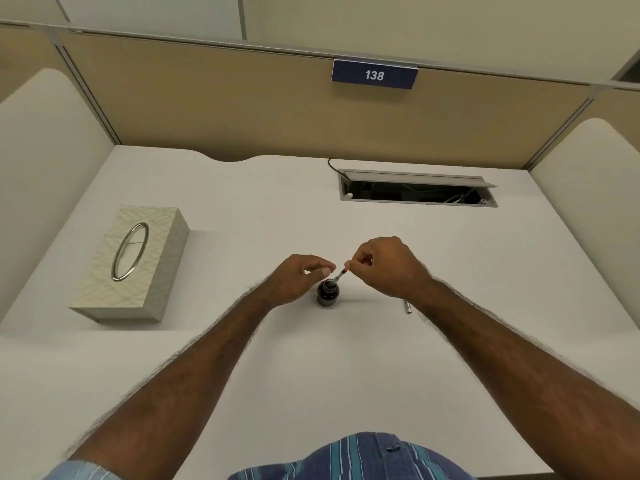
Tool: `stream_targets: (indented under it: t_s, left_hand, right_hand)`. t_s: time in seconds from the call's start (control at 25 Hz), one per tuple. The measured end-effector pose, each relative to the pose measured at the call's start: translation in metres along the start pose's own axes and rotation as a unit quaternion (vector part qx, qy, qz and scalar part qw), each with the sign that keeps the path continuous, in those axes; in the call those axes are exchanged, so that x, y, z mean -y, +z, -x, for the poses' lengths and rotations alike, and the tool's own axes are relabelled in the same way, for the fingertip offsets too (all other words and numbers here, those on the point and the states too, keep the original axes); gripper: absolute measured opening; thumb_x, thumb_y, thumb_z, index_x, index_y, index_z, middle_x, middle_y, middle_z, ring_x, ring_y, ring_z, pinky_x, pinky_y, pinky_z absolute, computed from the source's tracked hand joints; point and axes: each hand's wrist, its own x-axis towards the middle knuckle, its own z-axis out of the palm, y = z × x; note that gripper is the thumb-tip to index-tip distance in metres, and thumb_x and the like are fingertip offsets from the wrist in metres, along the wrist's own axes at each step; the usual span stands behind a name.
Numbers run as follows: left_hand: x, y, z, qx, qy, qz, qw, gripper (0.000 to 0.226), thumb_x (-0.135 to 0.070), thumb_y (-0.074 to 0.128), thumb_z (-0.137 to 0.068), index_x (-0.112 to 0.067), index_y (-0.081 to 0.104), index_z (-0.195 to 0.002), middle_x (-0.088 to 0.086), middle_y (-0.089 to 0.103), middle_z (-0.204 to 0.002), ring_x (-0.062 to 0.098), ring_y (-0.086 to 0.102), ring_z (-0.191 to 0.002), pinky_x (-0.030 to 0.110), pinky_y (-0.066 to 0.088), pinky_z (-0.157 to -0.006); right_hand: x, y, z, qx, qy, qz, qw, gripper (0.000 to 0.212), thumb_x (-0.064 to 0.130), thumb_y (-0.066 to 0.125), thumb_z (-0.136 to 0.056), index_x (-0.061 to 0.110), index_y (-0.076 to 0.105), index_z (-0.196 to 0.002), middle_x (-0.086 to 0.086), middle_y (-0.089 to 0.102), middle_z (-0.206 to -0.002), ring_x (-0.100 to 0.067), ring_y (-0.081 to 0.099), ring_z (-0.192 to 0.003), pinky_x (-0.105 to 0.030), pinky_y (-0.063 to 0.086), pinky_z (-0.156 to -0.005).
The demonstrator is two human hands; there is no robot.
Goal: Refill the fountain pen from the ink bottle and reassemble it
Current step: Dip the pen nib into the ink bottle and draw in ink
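The right hand grips with its fingers the thin pen section, tip inside the small dark glass ink bottle on the white bench; the left hand fingers are curled, grasping nothing.

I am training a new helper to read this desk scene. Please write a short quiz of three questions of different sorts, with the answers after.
1. True or false: the pen section is tilted, with its lower end in the mouth of the ink bottle.
2. Which hand pinches the red top end of the pen section? A) left hand B) right hand
3. Fill in: the small metal part lies on the desk, beside the ______ forearm.

Key: 1 true. 2 B; the left hand is beside the bottle, and its hold there is unclear. 3 right.
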Motion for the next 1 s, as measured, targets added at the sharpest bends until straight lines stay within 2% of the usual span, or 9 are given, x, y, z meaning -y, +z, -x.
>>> stream_targets:
  t_s: [0.12,0.28,0.48,0.8,0.88,1.0]
  left_hand:
    - [0.003,0.003,0.001,0.002,0.003,0.024,1.0,0.019,-0.021,0.067,-0.1,-0.016,0.08,-0.113,-0.006,0.079,-0.115,0.005,0.069,-0.109,0.01,0.046,-0.093]
    - [0.012,0.008,0.002,0.001,0.0,0.067,0.998,0.016,-0.021,0.071,-0.097,-0.015,0.081,-0.109,-0.004,0.079,-0.113,0.01,0.071,-0.11,0.031,0.055,-0.096]
    - [0.015,0.011,0.001,-0.002,-0.004,0.066,0.998,0.014,-0.022,0.075,-0.094,-0.014,0.081,-0.104,-0.005,0.078,-0.113,0.007,0.07,-0.11,0.044,0.057,-0.1]
    - [0.016,0.015,0.002,-0.014,-0.021,0.065,0.998,0.015,-0.024,0.076,-0.09,-0.021,0.082,-0.103,-0.011,0.079,-0.11,0.006,0.071,-0.11,0.05,0.056,-0.101]
    - [0.017,0.016,0.001,-0.016,-0.022,0.069,0.997,0.014,-0.024,0.076,-0.089,-0.022,0.082,-0.101,-0.012,0.079,-0.11,0.005,0.07,-0.11,0.046,0.055,-0.1]
    - [0.017,0.017,0.002,-0.026,-0.021,0.063,0.997,0.012,-0.022,0.077,-0.089,-0.023,0.082,-0.1,-0.013,0.078,-0.11,0.001,0.068,-0.109,0.033,0.05,-0.092]
  right_hand:
    - [0.004,0.004,-0.005,0.002,-0.003,0.001,1.0,0.017,0.04,0.074,-0.092,0.026,0.079,-0.083,0.011,0.07,-0.078,-0.012,0.064,-0.076,-0.027,0.043,-0.063]
    - [0.008,0.01,-0.01,0.011,-0.005,-0.003,1.0,0.018,0.04,0.074,-0.092,0.025,0.081,-0.085,0.011,0.072,-0.081,-0.011,0.065,-0.079,-0.027,0.045,-0.065]
    - [0.014,0.012,-0.016,0.006,-0.003,-0.025,1.0,0.018,0.039,0.075,-0.091,0.024,0.082,-0.084,0.011,0.072,-0.08,-0.009,0.064,-0.077,-0.028,0.045,-0.066]
    - [0.02,0.014,-0.023,-0.002,-0.003,-0.026,1.0,0.019,0.038,0.076,-0.092,0.021,0.083,-0.087,0.01,0.072,-0.08,-0.008,0.064,-0.075,-0.025,0.043,-0.062]
    - [0.02,0.014,-0.023,0.003,-0.005,-0.025,1.0,0.018,0.037,0.076,-0.092,0.021,0.083,-0.088,0.01,0.072,-0.08,-0.008,0.063,-0.075,-0.026,0.044,-0.063]
    - [0.022,0.013,-0.023,0.012,-0.014,-0.022,1.0,0.017,0.032,0.074,-0.093,0.02,0.084,-0.089,0.012,0.07,-0.079,-0.008,0.062,-0.074,-0.026,0.042,-0.064]
